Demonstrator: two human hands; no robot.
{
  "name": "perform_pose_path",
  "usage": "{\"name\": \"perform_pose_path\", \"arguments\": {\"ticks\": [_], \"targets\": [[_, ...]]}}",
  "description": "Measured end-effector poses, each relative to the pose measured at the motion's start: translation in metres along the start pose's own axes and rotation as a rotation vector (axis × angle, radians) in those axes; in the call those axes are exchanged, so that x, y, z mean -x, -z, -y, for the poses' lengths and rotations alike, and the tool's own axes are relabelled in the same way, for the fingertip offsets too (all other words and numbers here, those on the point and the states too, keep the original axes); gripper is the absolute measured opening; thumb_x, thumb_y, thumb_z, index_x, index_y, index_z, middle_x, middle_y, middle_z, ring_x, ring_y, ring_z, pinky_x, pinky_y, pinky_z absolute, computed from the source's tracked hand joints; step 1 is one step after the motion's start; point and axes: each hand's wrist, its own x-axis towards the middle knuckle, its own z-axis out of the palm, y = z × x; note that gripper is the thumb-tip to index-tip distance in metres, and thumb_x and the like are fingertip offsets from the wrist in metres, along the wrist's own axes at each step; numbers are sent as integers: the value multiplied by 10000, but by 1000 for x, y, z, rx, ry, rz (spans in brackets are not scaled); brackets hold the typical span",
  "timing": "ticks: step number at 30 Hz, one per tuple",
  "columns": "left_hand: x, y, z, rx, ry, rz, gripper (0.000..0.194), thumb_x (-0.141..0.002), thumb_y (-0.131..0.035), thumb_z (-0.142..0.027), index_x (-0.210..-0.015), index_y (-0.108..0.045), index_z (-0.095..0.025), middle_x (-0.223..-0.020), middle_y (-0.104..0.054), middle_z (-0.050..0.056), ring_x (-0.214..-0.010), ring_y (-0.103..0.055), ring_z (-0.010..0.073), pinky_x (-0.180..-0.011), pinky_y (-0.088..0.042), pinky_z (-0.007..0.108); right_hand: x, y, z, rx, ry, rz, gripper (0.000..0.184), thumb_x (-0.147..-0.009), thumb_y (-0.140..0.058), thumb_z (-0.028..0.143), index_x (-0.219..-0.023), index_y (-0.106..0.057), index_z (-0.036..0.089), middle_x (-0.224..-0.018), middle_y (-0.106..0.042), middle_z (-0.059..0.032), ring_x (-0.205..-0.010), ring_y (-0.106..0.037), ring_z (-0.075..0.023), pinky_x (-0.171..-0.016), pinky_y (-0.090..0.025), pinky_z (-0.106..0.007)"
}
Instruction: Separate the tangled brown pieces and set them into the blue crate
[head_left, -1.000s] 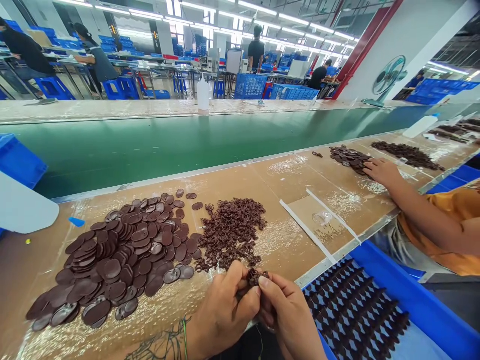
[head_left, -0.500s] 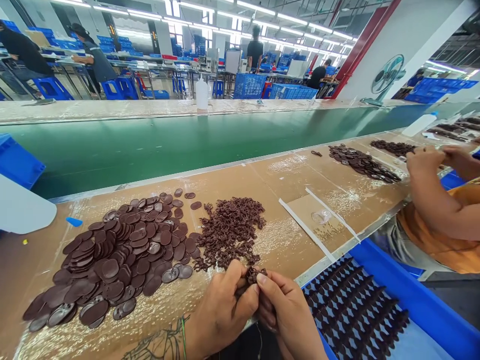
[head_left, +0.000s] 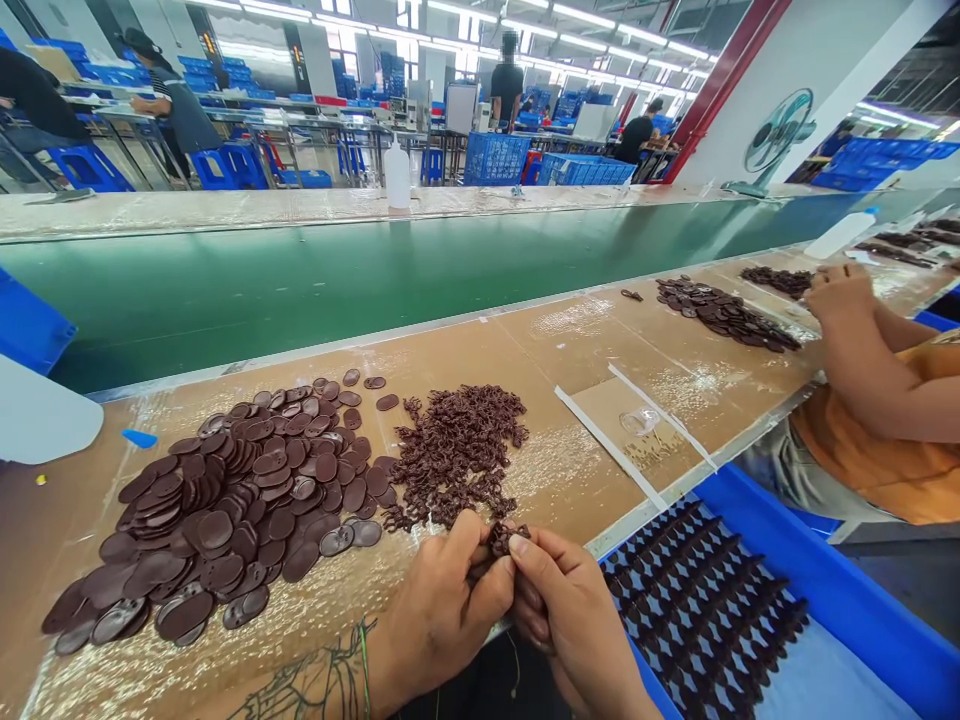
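- Across this busy workshop, a green belt (head_left: 337,280) runs behind the brown tabletop (head_left: 480,350), where I see a heap of oval discs (head_left: 247,500) beside a heap of curly pieces (head_left: 461,445).
- The left hand (head_left: 446,600) pinches a dark brown curly piece (head_left: 504,539) between thumb and forefinger, near the tabletop's front edge; what else lies under it, I cannot tell.
- The right hand (head_left: 568,600) presses its thumb onto the same piece, other fingers curled behind.
- Over the last 1 second that double grip has hardly shifted, so work seems to remain on this 1 piece.
- The co-worker's hand (head_left: 841,290), on the far discs (head_left: 724,314) 1 second ago, has now drawn away.
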Motion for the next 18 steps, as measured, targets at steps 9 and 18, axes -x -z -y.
{"name": "perform_pose_path", "arguments": {"ticks": [9,18], "targets": [[-2,1,-1,1,24,10,167,-1007,-459,-375,-892,-422,-259,-694,-557,-42,-604,-522,160,-597,-333,284,-1,2,-5,-26,9,-21,532,-727,-823,576,-593,-475,197,-425,-370,107,-325,-287,-24,-337,-187,-157],[-2,-2,-1,102,20,-6,103,-1002,-507,-331,-973,-470,-240,-783,-690,-5,-684,-661,159,-625,-456,254,-3,1,-8,-15,58,-38,385,-780,-773,492,-670,-579,179,-435,-446,77,-369,-357,-57,-394,-277,-187]]}}
